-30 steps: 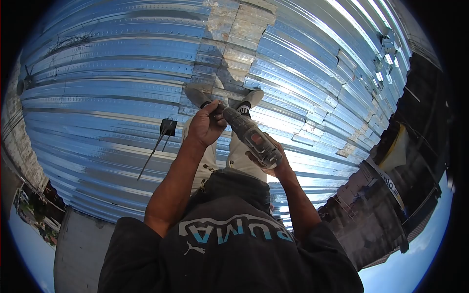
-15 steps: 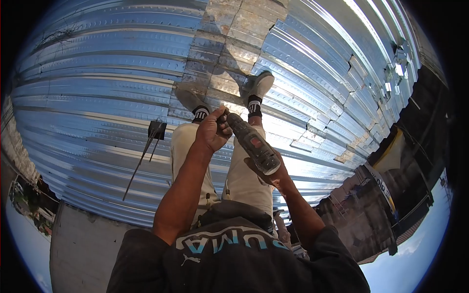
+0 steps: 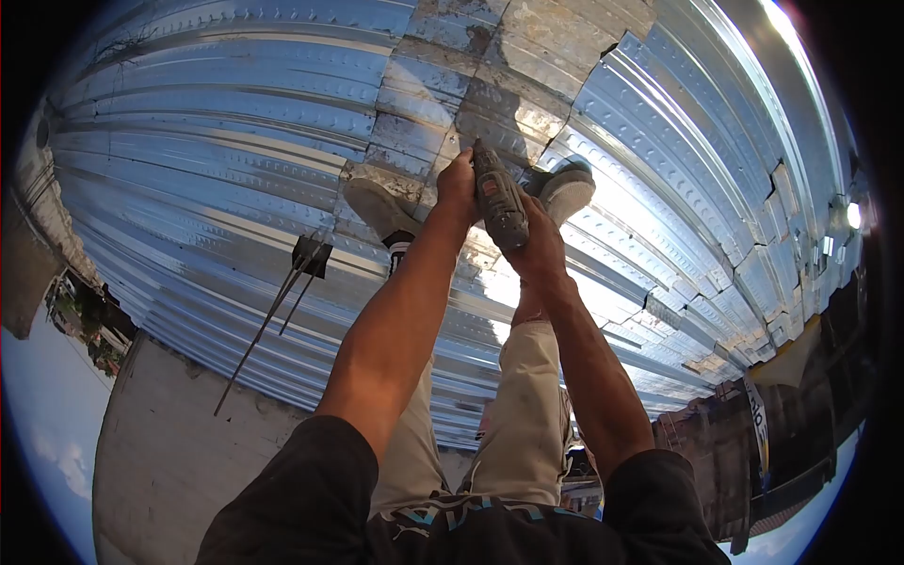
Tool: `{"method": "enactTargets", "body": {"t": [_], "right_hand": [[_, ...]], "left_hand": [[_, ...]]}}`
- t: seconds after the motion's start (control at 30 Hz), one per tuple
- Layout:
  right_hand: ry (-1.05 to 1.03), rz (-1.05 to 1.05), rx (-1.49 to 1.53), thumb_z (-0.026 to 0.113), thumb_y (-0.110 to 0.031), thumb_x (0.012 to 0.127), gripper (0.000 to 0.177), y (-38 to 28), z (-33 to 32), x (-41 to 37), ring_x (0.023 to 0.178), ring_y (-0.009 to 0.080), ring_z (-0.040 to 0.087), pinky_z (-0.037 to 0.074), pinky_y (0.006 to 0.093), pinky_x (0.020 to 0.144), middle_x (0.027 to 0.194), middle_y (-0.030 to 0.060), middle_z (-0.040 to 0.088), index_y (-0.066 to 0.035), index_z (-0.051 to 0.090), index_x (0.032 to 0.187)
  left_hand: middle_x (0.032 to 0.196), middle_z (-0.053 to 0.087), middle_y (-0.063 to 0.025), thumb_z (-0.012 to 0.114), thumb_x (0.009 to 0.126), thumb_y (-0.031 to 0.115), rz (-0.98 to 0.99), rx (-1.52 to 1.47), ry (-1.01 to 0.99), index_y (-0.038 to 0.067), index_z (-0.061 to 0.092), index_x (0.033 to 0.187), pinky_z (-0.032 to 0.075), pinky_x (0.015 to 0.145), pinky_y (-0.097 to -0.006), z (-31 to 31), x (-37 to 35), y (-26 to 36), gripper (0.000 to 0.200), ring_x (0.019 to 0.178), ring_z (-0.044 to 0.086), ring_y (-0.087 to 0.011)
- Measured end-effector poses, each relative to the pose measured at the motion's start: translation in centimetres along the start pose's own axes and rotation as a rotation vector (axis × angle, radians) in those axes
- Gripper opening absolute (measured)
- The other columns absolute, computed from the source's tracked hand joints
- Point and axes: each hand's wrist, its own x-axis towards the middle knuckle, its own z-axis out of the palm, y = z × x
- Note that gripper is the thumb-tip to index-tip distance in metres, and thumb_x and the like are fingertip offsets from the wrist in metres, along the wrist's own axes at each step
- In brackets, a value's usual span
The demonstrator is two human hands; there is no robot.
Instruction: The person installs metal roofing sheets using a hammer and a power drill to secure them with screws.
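Observation:
A dark, worn cordless drill (image 3: 499, 196) with a red patch points away from me, held low over the metal decking between my shoes. My right hand (image 3: 540, 240) is wrapped round its rear and grip, at the right side. My left hand (image 3: 458, 188) is closed beside the drill's front end, close to the chuck (image 3: 480, 155). Its fingertips are mostly hidden, and whatever they pinch is too small to make out. Below the drill lies a greyish, dirt-stained strip of decking (image 3: 424, 104).
Shiny ribbed metal sheets (image 3: 235, 141) spread around me. Left of my leg, thin rods (image 3: 268, 320) stick out of a dark square opening (image 3: 311, 256). My shoes (image 3: 377, 205) straddle the strip. Jagged, overlapping sheet ends (image 3: 744, 273) run along the right; a concrete surface (image 3: 188, 452) lies at lower left.
Both hands and the drill have moved forward and down toward the decking, and my arms are stretched further out. My body leans further forward; the view has shifted.

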Motion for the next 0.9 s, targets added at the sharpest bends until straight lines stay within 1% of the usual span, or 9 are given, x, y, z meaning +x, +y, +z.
{"method": "enactTargets", "body": {"t": [0.13,0.23,0.3,0.4,0.5,0.6,0.7,0.8,0.9], "right_hand": [[-0.001,-0.041,-0.113,0.073,-0.025,0.077,0.069,2.7,2.5,5.8,0.114,0.0329,0.059,0.049,0.0434,0.093,0.125,0.0114,0.058,-0.017,0.045,0.140],[0.011,-0.030,-0.143,0.074,-0.024,0.076,0.069,3.2,3.4,7.9,0.115,0.0311,0.059,0.048,0.0431,0.095,0.126,0.0099,0.058,-0.020,0.045,0.139],[-0.005,-0.015,-0.154,0.074,-0.025,0.076,0.070,3.1,3.6,8.6,0.116,0.0310,0.059,0.048,0.0427,0.096,0.128,0.0103,0.057,-0.018,0.045,0.140],[-0.004,-0.012,-0.178,0.074,-0.024,0.076,0.071,2.9,3.7,9.2,0.116,0.0311,0.059,0.048,0.0428,0.096,0.128,0.0105,0.057,-0.016,0.045,0.140],[-0.015,0.022,-0.205,0.075,-0.023,0.075,0.072,2.3,3.8,9.2,0.115,0.0316,0.059,0.049,0.0431,0.095,0.129,0.0107,0.057,-0.015,0.045,0.139],[-0.030,0.062,-0.247,0.075,-0.021,0.074,0.072,1.0,3.8,9.6,0.114,0.0322,0.060,0.050,0.0435,0.093,0.129,0.0115,0.057,-0.014,0.046,0.138],[-0.043,0.093,-0.286,0.076,-0.020,0.074,0.070,-0.2,4.0,9.9,0.112,0.0330,0.061,0.051,0.0437,0.092,0.128,0.0133,0.058,-0.011,0.047,0.137],[-0.066,0.156,-0.318,0.076,-0.020,0.074,0.069,-2.3,4.1,9.7,0.112,0.0336,0.062,0.051,0.0435,0.092,0.125,0.0151,0.060,-0.009,0.047,0.136],[-0.065,0.189,-0.339,0.076,-0.020,0.074,0.068,-2.6,4.3,10.0,0.112,0.0339,0.062,0.051,0.0432,0.091,0.123,0.0161,0.061,-0.008,0.048,0.135]], "left_hand": [[0.083,0.063,-0.0089,0.039,0.101,0.025,-0.005,0.095,-0.035,0.005,0.059,0.101,0.057,0.066,-0.0370,0.9,4.6,2.5,0.028,0.069,0.064,-0.0212],[0.085,0.063,-0.0094,0.040,0.101,0.024,0.026,0.141,-0.023,0.004,0.059,0.102,0.057,0.066,-0.0373,0.3,7.4,3.5,0.027,0.070,0.064,-0.0218],[0.088,0.062,-0.0114,0.042,0.101,0.023,0.031,0.152,-0.080,0.002,0.056,0.103,0.057,0.066,-0.0391,-0.3,8.8,4.1,0.026,0.071,0.064,-0.0240],[0.088,0.066,-0.0093,0.039,0.100,0.022,0.016,0.154,-0.023,0.003,0.061,0.103,0.057,0.069,-0.0357,-0.2,9.6,4.2,0.029,0.072,0.065,-0.0203],[0.088,0.066,-0.0099,0.038,0.101,0.022,0.029,0.152,-0.102,0.003,0.061,0.103,0.057,0.070,-0.0357,-0.4,9.1,4.4,0.029,0.073,0.066,-0.0199],[0.090,0.066,-0.0086,0.044,0.100,0.032,-0.023,0.143,0.034,0.006,0.062,0.100,0.057,0.071,-0.0351,0.1,6.4,4.5,0.032,0.076,0.066,-0.0196],[0.089,0.065,-0.0073,0.057,0.093,0.044,-0.028,0.364,0.096,0.008,0.064,0.092,0.055,0.068,-0.0335,2.6,-1.3,5.3,0.036,0.077,0.065,-0.0205],[0.090,0.064,-0.0079,0.069,0.083,0.046,0.056,0.821,0.270,0.005,0.067,0.094,0.051,0.070,-0.0324,3.6,-4.8,4.7,0.043,0.080,0.063,-0.0205],[0.093,0.065,-0.0108,0.072,0.080,0.040,0.177,0.800,0.272,-0.004,0.067,0.102,0.048,0.073,-0.0333,3.5,-3.3,4.2,0.049,0.081,0.060,-0.0205]]}}
